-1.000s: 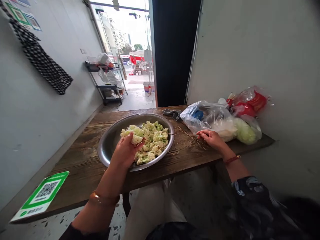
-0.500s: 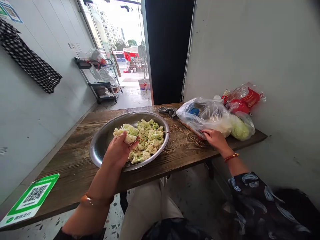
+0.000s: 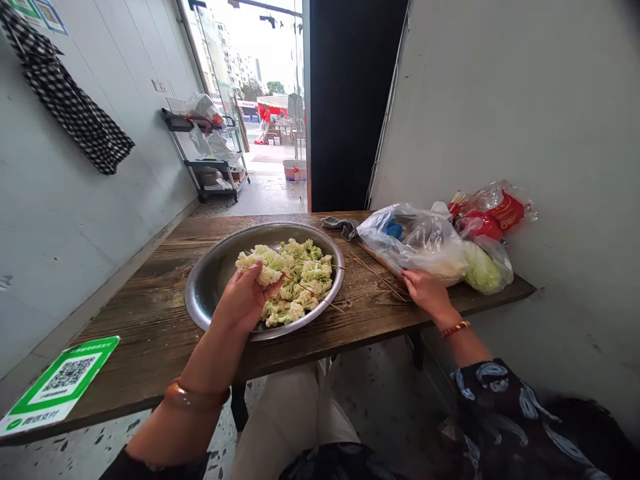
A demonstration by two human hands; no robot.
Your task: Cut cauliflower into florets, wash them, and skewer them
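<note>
My left hand (image 3: 247,297) is closed around cauliflower (image 3: 263,260), holding it over the left part of a wide metal basin (image 3: 200,293). A thin wooden skewer (image 3: 320,297) runs from beside that cauliflower out across the basin's rim. More cauliflower florets (image 3: 305,273) lie in the basin, with another skewer among them. On the right, my right hand (image 3: 427,293) has its fingers bent together at the lower edge of a clear plastic bag (image 3: 410,237); what they grip is hidden. Several loose skewers (image 3: 377,275) lie on the table just left of these fingers.
The wooden table (image 3: 150,307) carries a dark cloth (image 3: 343,227) behind the basin. A bagged pale green vegetable (image 3: 483,267) and red packaging (image 3: 500,213) stand by the right wall. A green QR-code card (image 3: 65,380) lies front left. A loaded cart (image 3: 210,153) stands near the doorway.
The view has shifted slightly. My right hand has moved a little left along the bag's edge, its fingers now closer to the loose skewers. My left hand still holds the cauliflower over the basin.
</note>
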